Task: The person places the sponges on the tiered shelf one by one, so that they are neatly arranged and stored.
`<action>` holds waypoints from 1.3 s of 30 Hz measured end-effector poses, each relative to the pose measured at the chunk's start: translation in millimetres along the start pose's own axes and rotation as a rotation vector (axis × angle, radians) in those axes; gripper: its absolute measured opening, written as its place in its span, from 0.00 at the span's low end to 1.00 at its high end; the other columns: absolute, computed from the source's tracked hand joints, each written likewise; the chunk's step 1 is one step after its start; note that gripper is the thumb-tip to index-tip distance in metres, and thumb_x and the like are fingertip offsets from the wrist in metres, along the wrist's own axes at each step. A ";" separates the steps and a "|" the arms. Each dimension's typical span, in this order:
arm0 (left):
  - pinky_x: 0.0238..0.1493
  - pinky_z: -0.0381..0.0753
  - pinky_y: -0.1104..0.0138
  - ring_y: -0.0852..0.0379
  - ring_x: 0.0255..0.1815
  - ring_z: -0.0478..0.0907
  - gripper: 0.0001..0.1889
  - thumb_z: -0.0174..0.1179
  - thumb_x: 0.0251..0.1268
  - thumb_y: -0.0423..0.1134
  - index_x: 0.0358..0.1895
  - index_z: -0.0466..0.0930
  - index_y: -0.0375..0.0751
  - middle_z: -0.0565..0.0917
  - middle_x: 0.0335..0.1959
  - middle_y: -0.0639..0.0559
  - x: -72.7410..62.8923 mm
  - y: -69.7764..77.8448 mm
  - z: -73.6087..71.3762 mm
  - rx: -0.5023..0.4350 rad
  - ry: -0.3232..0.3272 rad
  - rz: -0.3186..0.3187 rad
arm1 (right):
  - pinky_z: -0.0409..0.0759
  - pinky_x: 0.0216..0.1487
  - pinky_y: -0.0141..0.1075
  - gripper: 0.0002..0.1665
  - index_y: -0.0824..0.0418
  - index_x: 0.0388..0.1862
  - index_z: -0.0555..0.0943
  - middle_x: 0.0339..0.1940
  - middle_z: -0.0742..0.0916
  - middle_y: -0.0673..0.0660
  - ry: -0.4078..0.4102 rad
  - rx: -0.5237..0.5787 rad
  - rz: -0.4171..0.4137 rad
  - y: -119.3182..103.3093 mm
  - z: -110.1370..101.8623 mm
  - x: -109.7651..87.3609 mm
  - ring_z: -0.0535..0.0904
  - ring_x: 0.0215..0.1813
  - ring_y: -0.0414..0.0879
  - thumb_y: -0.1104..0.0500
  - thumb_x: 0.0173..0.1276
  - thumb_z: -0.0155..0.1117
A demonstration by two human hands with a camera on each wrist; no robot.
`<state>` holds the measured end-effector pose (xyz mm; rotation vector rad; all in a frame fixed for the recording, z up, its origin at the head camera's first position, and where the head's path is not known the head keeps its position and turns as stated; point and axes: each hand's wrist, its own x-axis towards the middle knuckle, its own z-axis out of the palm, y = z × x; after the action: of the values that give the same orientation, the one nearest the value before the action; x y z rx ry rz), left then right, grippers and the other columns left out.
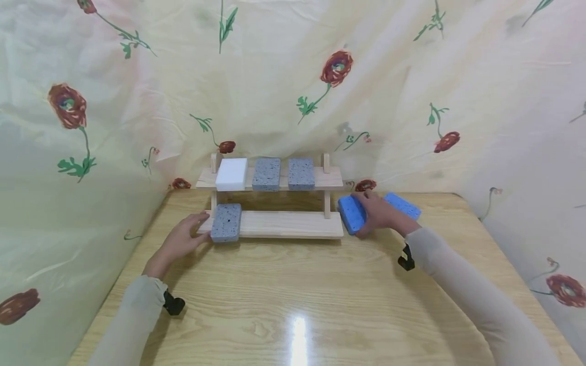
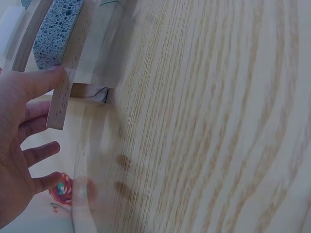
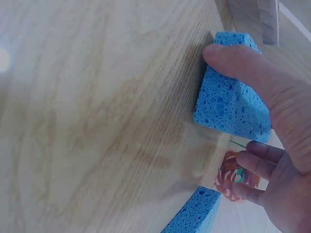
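Note:
My right hand (image 1: 377,211) grips a blue sponge (image 1: 350,213) just right of a two-tier wooden shelf (image 1: 288,223). In the right wrist view, the thumb lies across the near side of that sponge (image 3: 228,107). At the shelf's left end, my left hand (image 1: 183,236) holds the lower board, thumb in front and fingers behind it in the left wrist view. Close to that thumb, a grey speckled sponge (image 1: 226,222) rests on the lower board. Two more grey sponges (image 1: 266,174) and a white sponge (image 1: 231,174) lie along the upper board.
A second blue sponge (image 1: 402,205) lies on the table (image 1: 274,284) behind the right wrist. Flowered cloth (image 1: 274,76) hangs behind the table and along both sides. Each wrist wears a small black mount (image 1: 174,304).

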<state>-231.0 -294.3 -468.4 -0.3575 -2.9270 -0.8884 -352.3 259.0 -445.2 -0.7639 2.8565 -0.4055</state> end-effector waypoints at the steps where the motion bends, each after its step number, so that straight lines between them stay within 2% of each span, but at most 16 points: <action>1: 0.76 0.59 0.36 0.28 0.76 0.62 0.31 0.64 0.71 0.39 0.72 0.67 0.29 0.65 0.76 0.31 0.0 -0.1 0.0 0.001 0.002 0.003 | 0.79 0.60 0.64 0.73 0.61 0.80 0.57 0.68 0.70 0.72 0.013 0.000 0.002 -0.4 -0.6 -1.4 0.73 0.62 0.67 0.41 0.40 0.88; 5: 0.76 0.59 0.36 0.28 0.75 0.62 0.31 0.64 0.71 0.39 0.72 0.67 0.29 0.66 0.76 0.31 -0.2 -0.3 0.6 0.005 0.007 0.007 | 0.79 0.60 0.63 0.75 0.62 0.80 0.57 0.68 0.69 0.72 0.061 -0.005 0.000 0.2 -0.7 -5.2 0.72 0.62 0.67 0.40 0.39 0.88; 12: 0.76 0.59 0.36 0.28 0.76 0.62 0.31 0.63 0.72 0.41 0.72 0.67 0.29 0.66 0.76 0.30 -0.8 -0.3 1.1 0.005 0.005 0.005 | 0.75 0.64 0.65 0.75 0.68 0.79 0.57 0.73 0.66 0.73 0.126 -0.013 -0.042 3.1 -3.1 -12.0 0.68 0.67 0.69 0.43 0.38 0.89; 18: 0.76 0.58 0.35 0.28 0.76 0.61 0.32 0.63 0.72 0.41 0.73 0.67 0.29 0.65 0.77 0.31 -0.9 1.9 0.2 -0.001 0.001 -0.002 | 0.75 0.61 0.66 0.73 0.68 0.77 0.58 0.74 0.66 0.72 0.173 -0.002 -0.044 0.0 -10.7 -21.4 0.67 0.65 0.69 0.44 0.39 0.89; 26: 0.77 0.58 0.35 0.28 0.76 0.61 0.32 0.63 0.72 0.41 0.73 0.67 0.29 0.65 0.77 0.31 -1.3 2.7 -0.3 -0.007 0.003 -0.002 | 0.75 0.59 0.66 0.71 0.68 0.77 0.59 0.72 0.68 0.73 0.273 -0.040 -0.074 -6.4 -17.4 -33.8 0.68 0.63 0.70 0.47 0.38 0.89; 33: 0.77 0.58 0.36 0.28 0.76 0.61 0.32 0.63 0.72 0.41 0.73 0.67 0.30 0.65 0.77 0.31 -1.5 2.1 0.2 -0.008 0.003 -0.013 | 0.74 0.61 0.65 0.73 0.66 0.79 0.57 0.75 0.65 0.71 0.269 -0.033 -0.055 -17.3 -25.8 -45.0 0.66 0.64 0.68 0.48 0.39 0.89; 39: 0.77 0.58 0.36 0.29 0.76 0.61 0.31 0.64 0.72 0.40 0.73 0.67 0.30 0.65 0.77 0.31 -0.7 2.5 0.2 -0.013 0.001 -0.013 | 0.73 0.62 0.64 0.73 0.65 0.80 0.57 0.75 0.66 0.70 0.289 -0.042 -0.082 -25.1 -29.5 -50.0 0.67 0.65 0.67 0.47 0.39 0.89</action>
<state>-229.8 -292.3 -467.4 -0.3383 -2.9274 -0.9092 -304.2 269.9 -405.5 -0.8988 3.1162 -0.5067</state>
